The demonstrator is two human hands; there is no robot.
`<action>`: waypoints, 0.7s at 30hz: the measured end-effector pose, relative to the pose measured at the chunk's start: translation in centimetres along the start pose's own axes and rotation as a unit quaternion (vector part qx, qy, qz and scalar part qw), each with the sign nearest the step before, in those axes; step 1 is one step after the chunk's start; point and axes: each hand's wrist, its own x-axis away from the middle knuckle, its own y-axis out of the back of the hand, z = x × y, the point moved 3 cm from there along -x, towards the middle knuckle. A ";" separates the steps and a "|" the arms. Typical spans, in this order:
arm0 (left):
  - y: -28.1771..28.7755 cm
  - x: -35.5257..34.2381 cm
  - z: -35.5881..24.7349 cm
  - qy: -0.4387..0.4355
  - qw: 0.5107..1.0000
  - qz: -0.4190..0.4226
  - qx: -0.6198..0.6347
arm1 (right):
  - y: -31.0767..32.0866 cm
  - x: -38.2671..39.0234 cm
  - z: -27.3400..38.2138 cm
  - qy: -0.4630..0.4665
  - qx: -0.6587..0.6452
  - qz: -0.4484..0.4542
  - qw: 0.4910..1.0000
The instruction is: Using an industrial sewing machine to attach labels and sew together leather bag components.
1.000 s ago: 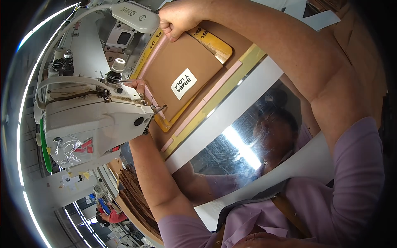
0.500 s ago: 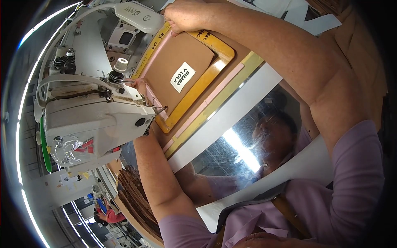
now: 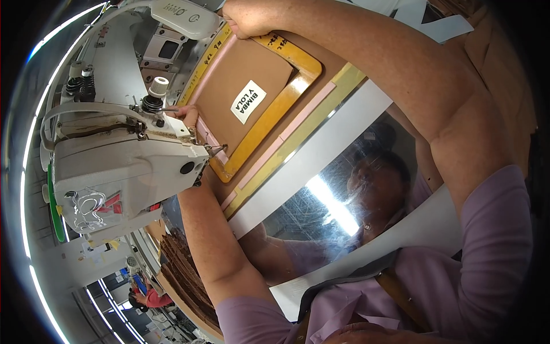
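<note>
A brown panel (image 3: 247,76) with a white label and a pink strip (image 3: 212,136) along its left edge lies inside a yellow template (image 3: 307,74) under the sewing machine (image 3: 126,178). My right hand (image 3: 243,18) grips the template's top edge with curled fingers. My left hand (image 3: 188,114) reaches behind the machine head; its bent fingers show at the strip's left edge, partly hidden, so what they hold is unclear. The lower end of the strip meets the needle area.
Below lie a long pink-and-yellow band (image 3: 305,112) and a reflective metal plate (image 3: 293,221). Brown stacked pieces (image 3: 177,269) are at lower left, white strips (image 3: 444,28) at top right. A co-worker in red (image 3: 154,298) sits at another station, far lower left.
The brown panel's right edge has shifted up-left, showing more yellow template along it. My right hand and the template's top have risen slightly.
</note>
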 end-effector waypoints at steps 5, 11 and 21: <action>-1.5 0.9 -3.1 -0.006 1.000 0.016 -0.021 | -0.2 0.1 -0.7 0.020 0.000 -0.030 0.999; -1.1 2.5 -3.1 -0.117 0.977 -0.113 -0.137 | -0.3 1.0 4.0 0.098 0.180 -0.021 0.979; -0.1 6.9 -6.4 -0.279 0.947 0.013 -0.156 | -1.0 4.8 8.0 0.225 0.210 0.022 0.951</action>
